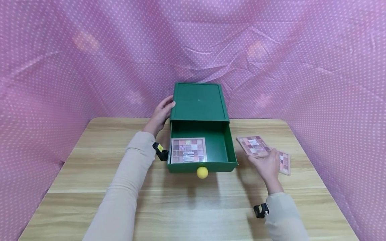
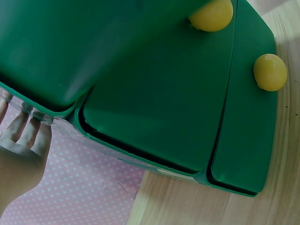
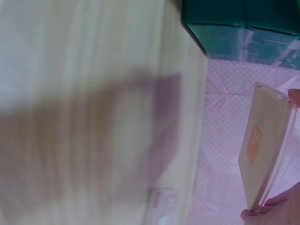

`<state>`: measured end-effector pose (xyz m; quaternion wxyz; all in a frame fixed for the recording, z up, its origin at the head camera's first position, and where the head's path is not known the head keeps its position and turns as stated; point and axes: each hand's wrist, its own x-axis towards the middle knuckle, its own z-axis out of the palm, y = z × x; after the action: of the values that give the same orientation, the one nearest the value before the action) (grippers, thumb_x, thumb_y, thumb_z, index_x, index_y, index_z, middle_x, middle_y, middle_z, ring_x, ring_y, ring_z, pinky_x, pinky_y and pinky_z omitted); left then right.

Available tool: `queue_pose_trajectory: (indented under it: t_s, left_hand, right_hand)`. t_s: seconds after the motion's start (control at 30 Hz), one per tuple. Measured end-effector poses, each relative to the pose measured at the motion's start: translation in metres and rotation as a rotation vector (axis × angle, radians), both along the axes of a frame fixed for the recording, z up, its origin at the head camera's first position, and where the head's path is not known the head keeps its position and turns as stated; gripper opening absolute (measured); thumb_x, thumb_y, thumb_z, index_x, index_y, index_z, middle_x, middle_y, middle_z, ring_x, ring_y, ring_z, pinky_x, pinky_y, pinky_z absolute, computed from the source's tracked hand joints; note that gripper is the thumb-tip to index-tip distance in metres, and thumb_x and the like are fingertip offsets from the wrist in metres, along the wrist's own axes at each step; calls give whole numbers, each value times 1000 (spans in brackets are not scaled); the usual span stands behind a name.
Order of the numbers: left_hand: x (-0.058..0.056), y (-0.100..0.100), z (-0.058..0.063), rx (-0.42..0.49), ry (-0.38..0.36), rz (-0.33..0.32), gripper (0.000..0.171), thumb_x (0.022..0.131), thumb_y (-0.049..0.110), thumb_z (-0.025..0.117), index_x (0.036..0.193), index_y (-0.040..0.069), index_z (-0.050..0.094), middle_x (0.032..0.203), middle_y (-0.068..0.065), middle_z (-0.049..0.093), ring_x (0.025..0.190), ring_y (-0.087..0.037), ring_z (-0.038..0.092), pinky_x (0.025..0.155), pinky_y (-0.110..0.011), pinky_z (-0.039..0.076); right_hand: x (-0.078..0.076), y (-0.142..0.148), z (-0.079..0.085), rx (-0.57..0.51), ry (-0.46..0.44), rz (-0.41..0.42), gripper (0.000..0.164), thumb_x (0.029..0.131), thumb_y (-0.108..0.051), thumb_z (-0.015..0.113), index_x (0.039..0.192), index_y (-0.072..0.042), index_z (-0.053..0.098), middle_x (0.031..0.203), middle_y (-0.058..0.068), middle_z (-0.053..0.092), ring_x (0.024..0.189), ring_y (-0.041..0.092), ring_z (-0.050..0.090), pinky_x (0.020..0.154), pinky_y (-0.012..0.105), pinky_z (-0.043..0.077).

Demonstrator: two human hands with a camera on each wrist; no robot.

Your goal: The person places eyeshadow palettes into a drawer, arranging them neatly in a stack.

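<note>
A green drawer cabinet (image 1: 199, 100) has its top drawer (image 1: 220, 147) pulled out. Inside, on the left of that drawer, lies an eyeshadow palette (image 1: 181, 155) with a clear lid. My left hand (image 1: 161, 115) rests against the cabinet's left side, its fingers extended along the wall in the left wrist view. To the right of the drawer, my right hand (image 1: 268, 167) holds another eyeshadow palette (image 1: 254, 144) by its edges, raised above the table; its pale back with an orange label faces the right wrist view. Partly behind this hand, a further palette (image 1: 284, 162) lies on the table.
The open drawer's yellow round knob (image 1: 202, 172) juts toward me. Lower drawers, shut, carry yellow knobs such as the bottom knob (image 2: 270, 72). Everything stands on a wood-grain table (image 1: 193, 214), with a pink dotted cloth (image 1: 193, 40) hanging behind and at both sides.
</note>
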<state>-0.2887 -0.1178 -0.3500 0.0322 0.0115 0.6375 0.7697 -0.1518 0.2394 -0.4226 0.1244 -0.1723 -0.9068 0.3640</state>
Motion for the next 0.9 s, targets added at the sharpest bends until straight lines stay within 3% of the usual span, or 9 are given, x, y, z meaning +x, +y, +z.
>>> queue_pose_trajectory:
  t_s: [0.3,0.4,0.53,0.9]
  left_hand:
    - [-4,-1,0,0,-4,-7,48,86,24,53,131,17,38,133,-1,34,109,-18,43,87,-31,37]
    - [-4,-1,0,2,-4,-7,48,86,24,54,131,17,38,132,-1,34,109,-18,43,87,-31,37]
    - [-5,-1,0,6,-5,-4,47,86,24,54,130,17,39,132,-1,35,109,-19,44,87,-31,37]
    - [-7,-2,-2,10,7,-11,47,86,23,54,130,16,39,131,-3,36,107,-20,45,85,-31,39]
  right_hand:
    - [-6,7,36,74,9,2,106,61,-43,71,129,14,14,119,30,31,107,42,33,92,48,27]
    - [-7,8,48,101,20,8,101,61,-47,70,126,13,21,114,28,34,102,40,36,89,47,31]
    - [-10,9,61,114,62,18,92,62,-42,71,120,14,28,109,26,36,98,38,37,85,47,33]
    - [-15,5,89,145,117,64,93,63,-45,70,125,9,27,113,23,35,101,38,37,85,48,32]
